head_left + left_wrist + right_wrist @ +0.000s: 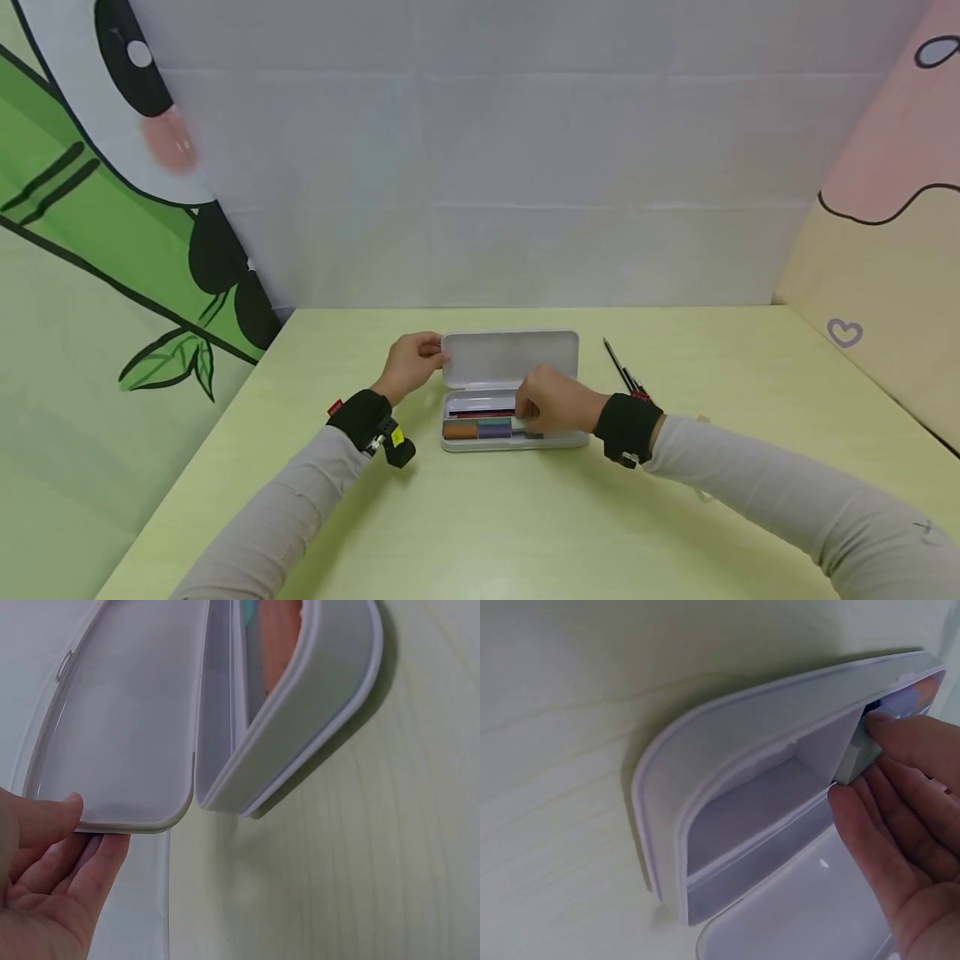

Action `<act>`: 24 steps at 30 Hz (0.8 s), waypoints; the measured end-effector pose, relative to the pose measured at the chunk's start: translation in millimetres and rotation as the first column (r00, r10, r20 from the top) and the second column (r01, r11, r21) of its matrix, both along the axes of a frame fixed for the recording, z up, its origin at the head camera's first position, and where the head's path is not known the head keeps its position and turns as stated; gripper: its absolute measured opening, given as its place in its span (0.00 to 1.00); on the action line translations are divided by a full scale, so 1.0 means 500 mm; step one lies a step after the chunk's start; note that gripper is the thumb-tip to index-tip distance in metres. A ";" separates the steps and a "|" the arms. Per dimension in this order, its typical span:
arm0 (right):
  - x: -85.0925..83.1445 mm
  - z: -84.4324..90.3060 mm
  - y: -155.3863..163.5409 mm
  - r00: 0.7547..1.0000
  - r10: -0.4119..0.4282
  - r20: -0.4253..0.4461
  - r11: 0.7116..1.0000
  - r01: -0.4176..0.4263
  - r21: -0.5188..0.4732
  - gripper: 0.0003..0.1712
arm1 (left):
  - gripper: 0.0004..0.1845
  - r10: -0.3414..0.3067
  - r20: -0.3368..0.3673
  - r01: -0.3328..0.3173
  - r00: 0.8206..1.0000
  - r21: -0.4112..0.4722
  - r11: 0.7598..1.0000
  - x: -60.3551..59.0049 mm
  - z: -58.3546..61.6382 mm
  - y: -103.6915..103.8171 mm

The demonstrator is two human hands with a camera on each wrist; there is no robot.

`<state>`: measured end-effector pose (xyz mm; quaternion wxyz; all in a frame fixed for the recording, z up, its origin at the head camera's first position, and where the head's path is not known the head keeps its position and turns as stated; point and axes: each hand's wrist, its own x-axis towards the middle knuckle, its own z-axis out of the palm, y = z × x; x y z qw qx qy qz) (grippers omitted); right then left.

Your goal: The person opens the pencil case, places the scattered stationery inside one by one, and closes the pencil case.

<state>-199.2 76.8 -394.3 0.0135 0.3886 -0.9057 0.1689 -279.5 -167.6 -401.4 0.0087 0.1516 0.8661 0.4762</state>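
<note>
A: Table [675, 517] is carrying one open white case [517, 440], base near the person, lid [510, 358] standing up behind it. Two arms are coming in, one per side.

B: Left hand [411, 363]?

A: It's pinching the lid's left corner, thumb on the inner face and fingers behind, as the left wrist view shows. That's holding the lid propped. Good place for it: the case can't flop shut while the other hand is working inside.

B: Right hand [551, 404]?

A: It's sitting over the right half of the base, fingertips [889, 727] curled onto a small grey block [855, 754] at the divider, thumb below it. Looks like a pinch on the block, though how firm it is I can't tell.

B: What's in the base?

A: Orange [460, 430], purple [493, 429] and a green-ish piece side by side in the front row, and a dark red strip [480, 412] behind them. Right-end compartment is showing bare in the right wrist view.

B: Advice for the step?

A: My read: keep the block square to the compartment walls, move it straight, don't tilt it against the divider. Keep the left pinch steady so the base isn't sliding. Watch the pens [622, 373] lying right of the case, just beside the right wrist.
</note>
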 end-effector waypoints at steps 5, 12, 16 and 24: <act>0.003 0.000 -0.004 1.000 -0.003 -0.026 1.000 0.004 0.016 0.07 | 0.17 -0.002 -0.009 0.002 1.000 0.003 1.000 -0.001 0.001 0.000; 0.008 -0.001 -0.007 0.999 -0.012 -0.037 0.999 0.013 0.034 0.06 | 0.16 -0.007 0.000 0.007 1.000 0.001 1.000 -0.001 0.000 0.000; 0.009 -0.001 -0.007 0.999 -0.003 -0.053 1.000 0.005 0.030 0.05 | 0.17 -0.005 0.004 0.005 1.000 -0.005 1.000 0.000 0.001 -0.001; 0.010 0.005 -0.008 0.998 0.013 -0.057 1.000 -0.011 0.024 0.05 | 0.18 0.000 0.022 0.000 1.000 -0.004 1.000 0.002 0.006 -0.003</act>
